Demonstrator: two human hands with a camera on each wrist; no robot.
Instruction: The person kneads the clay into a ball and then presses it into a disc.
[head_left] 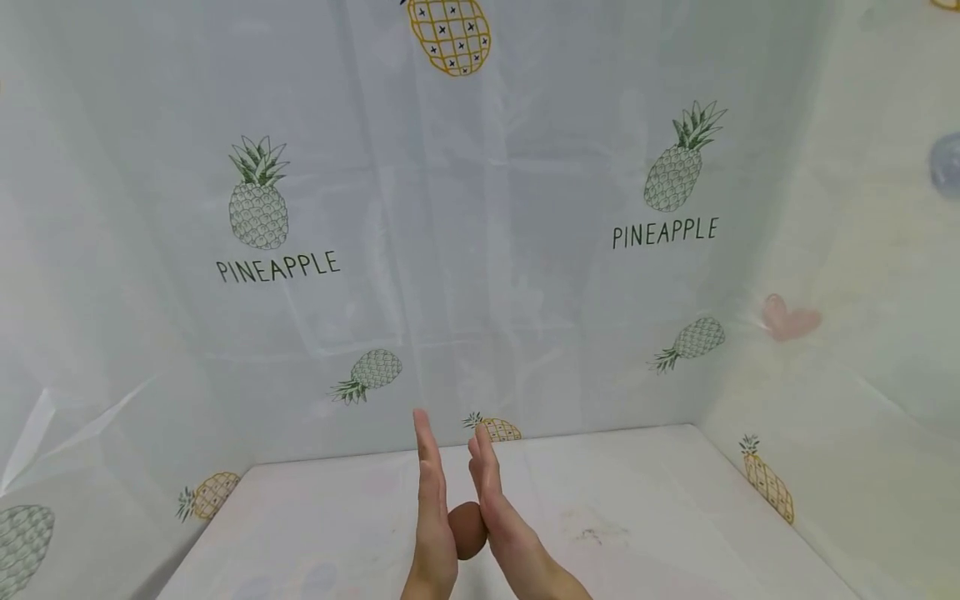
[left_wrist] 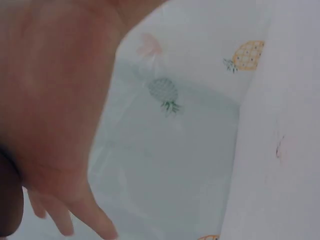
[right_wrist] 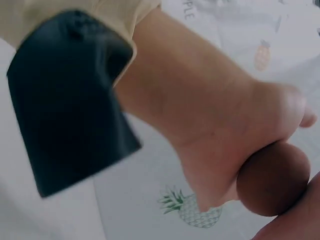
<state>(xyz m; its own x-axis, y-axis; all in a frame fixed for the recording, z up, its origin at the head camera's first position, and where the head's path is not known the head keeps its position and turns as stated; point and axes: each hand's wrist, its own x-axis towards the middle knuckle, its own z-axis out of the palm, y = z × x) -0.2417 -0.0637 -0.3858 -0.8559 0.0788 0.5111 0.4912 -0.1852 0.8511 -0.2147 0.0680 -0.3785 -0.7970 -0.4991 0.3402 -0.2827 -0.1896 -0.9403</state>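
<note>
A smooth brown ball (head_left: 468,531), looking like clay, sits between two upright, facing palms in the head view. My left hand (head_left: 432,517) presses it from the left with straight fingers. From the other side my right hand (head_left: 508,525) touches it, its fingers also straight and pointing forward. The fingertips of the two hands stand apart. In the right wrist view, the brown ball (right_wrist: 273,179) lies against the heel of the left hand (right_wrist: 225,135), and an edge of the right hand (right_wrist: 295,217) shows at the lower right. The left wrist view shows the right hand (left_wrist: 55,110) close up.
A white table (head_left: 337,517) lies below the hands, with a small dark smudge (head_left: 588,533) to the right. Pale sheeting printed with pineapples (head_left: 480,250) forms the back and side walls. A black strap (right_wrist: 70,110) and beige sleeve (right_wrist: 147,7) are on the left forearm.
</note>
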